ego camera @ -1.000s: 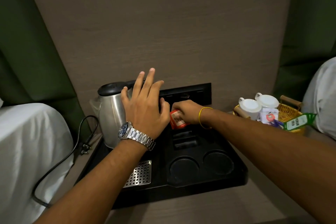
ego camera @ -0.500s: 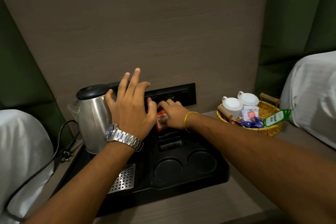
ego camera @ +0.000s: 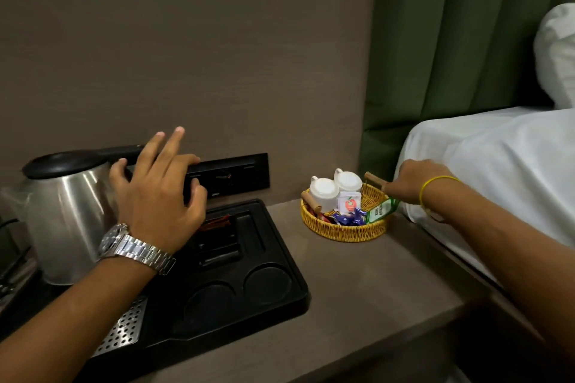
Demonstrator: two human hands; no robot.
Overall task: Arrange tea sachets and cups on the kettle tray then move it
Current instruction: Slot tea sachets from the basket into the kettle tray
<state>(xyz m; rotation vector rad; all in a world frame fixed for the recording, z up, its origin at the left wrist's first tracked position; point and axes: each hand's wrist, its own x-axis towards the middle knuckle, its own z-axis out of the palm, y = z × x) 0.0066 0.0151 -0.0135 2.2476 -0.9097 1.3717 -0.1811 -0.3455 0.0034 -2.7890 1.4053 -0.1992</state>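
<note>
The black kettle tray (ego camera: 280,258) lies on the bedside table with a steel kettle (ego camera: 68,214) on its left part. A red sachet (ego camera: 217,222) sits in a slot at the tray's back. Its two round cup recesses (ego camera: 267,281) hold nothing. My left hand (ego camera: 158,190) hovers over the kettle's handle, fingers spread. To the right, a wicker basket (ego camera: 342,232) holds two upturned white cups (ego camera: 323,193), a white sachet (ego camera: 350,202), blue sachets (ego camera: 347,218) and a green sachet (ego camera: 381,211). My right hand (ego camera: 417,180) reaches the basket's right rim by the green sachet; its fingertips are hidden.
A black socket panel (ego camera: 233,174) is set in the wall behind the tray. A white bed (ego camera: 497,165) borders the table on the right, with green padding behind it. A perforated metal grate (ego camera: 124,329) sits at the tray's front left.
My right hand let go of the red sachet in the tray slot and moved right to the basket. My left hand stayed over the kettle. The view swung right.
</note>
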